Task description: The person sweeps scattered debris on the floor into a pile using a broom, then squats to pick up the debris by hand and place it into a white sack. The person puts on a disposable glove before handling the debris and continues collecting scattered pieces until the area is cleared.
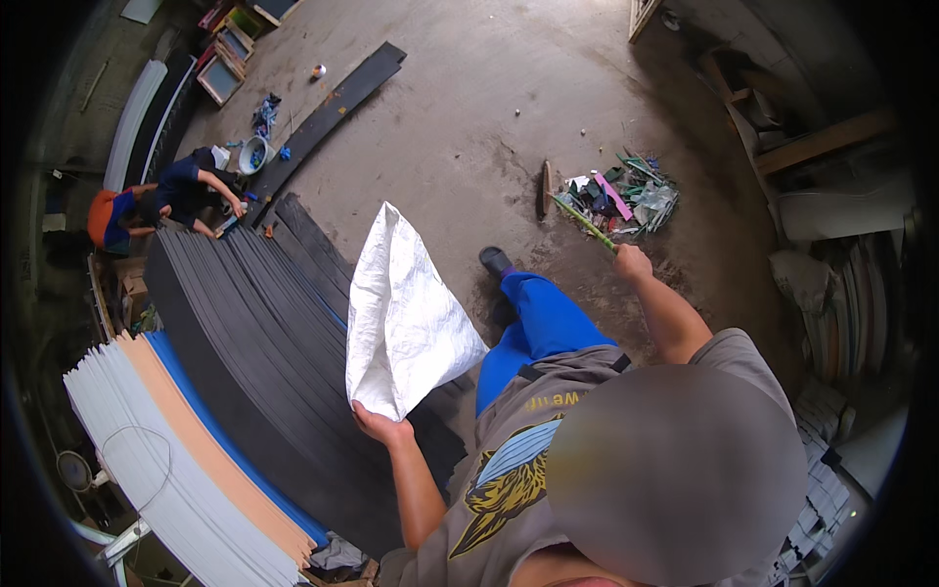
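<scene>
Right of centre, right fingers (626,257) wrap green stick (584,217) by scrap heap (648,202); left fingers (373,420) hold woven sack (432,328), mouth best turned scrapward.

White plastic-looking sack (430,323), creased, faintly glossy – smooth, matt dark sheets (264,342) – rough, concrete-like floor (440,127)

blurred head (675,474), scrap pile (616,196) partly indistinct

floor (440,98) | scrap pile (641,201) | dark strip (337,112) | small can (319,71), perhaps
</scene>
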`<action>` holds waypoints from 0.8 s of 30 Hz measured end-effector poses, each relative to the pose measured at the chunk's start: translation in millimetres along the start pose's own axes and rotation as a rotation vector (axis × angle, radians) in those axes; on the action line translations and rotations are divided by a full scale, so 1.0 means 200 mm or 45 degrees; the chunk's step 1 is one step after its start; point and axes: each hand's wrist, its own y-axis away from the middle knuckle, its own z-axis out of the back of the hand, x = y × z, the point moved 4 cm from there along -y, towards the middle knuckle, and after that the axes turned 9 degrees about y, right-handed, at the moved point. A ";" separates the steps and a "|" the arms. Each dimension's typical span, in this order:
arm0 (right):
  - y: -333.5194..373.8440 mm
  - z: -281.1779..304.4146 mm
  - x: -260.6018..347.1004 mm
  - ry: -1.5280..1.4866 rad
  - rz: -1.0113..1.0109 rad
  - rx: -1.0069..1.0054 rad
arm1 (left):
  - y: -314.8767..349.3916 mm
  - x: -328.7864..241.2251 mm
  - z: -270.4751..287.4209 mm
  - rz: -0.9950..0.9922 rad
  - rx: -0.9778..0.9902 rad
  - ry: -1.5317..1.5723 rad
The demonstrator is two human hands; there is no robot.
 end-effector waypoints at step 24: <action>-0.54 0.57 -0.24 -0.382 -0.043 0.039 | 0.22 0.05 -1.11 0.010 0.058 -0.275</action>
